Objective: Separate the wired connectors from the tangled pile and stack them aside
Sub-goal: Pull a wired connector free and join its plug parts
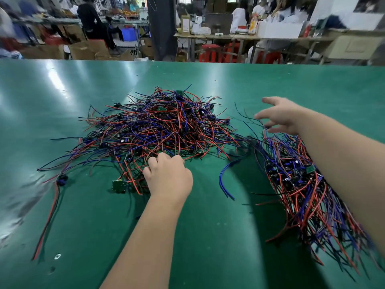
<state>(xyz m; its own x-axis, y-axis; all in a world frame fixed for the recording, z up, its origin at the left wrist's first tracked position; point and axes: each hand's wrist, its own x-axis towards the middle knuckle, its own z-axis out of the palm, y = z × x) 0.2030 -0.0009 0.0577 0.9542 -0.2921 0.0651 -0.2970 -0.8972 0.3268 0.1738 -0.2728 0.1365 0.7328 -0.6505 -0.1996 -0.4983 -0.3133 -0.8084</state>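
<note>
A tangled pile (pixel 158 126) of red, blue and black wired connectors lies in the middle of the green table (pixel 208 236). My left hand (pixel 168 176) is at the pile's near edge, its fingers curled down into the wires there. A sorted stack (pixel 302 184) of connectors with wires lying roughly parallel runs along the right side. My right hand (pixel 279 115) hovers over the far end of that stack, fingers spread, holding nothing.
A small green circuit board (pixel 119 186) lies at the pile's near edge. One connector with a long red and black lead (pixel 61 179) lies apart at the left. A loose blue wire (pixel 226 178) sits between pile and stack. People work at benches beyond the table's far edge.
</note>
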